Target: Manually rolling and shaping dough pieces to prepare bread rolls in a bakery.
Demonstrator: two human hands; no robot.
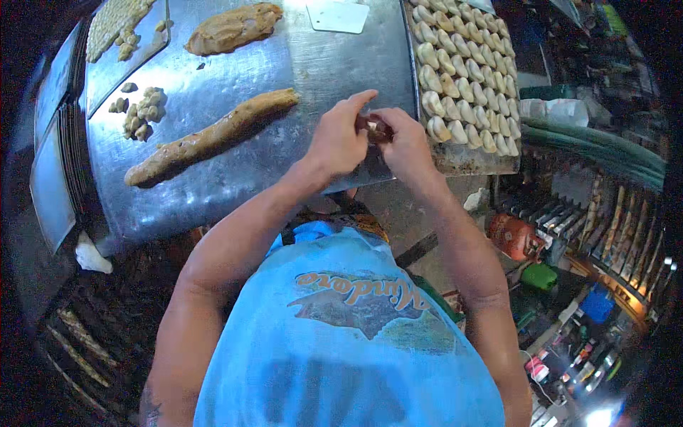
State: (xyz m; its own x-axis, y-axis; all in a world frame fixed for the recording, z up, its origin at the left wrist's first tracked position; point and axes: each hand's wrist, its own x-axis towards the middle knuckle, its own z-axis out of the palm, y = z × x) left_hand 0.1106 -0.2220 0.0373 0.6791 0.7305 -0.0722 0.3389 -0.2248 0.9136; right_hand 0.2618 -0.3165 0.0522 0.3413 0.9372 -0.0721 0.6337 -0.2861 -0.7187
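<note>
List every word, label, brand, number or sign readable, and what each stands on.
Blue shirt: one curved, orange-brown printed word above a dark graphic; wording not copied here.
Clutter at lower right: too small and blurred to read.
No other text can be made out.

There are two hands [339, 139] [407, 141], seemingly one brown lump [377, 129], one dough roll [212, 135] and one dough slab [235, 30].

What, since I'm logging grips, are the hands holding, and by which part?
A small dark-brown thing, between the left hand and right hand; they partly cover it, so which part cannot be told.
</note>
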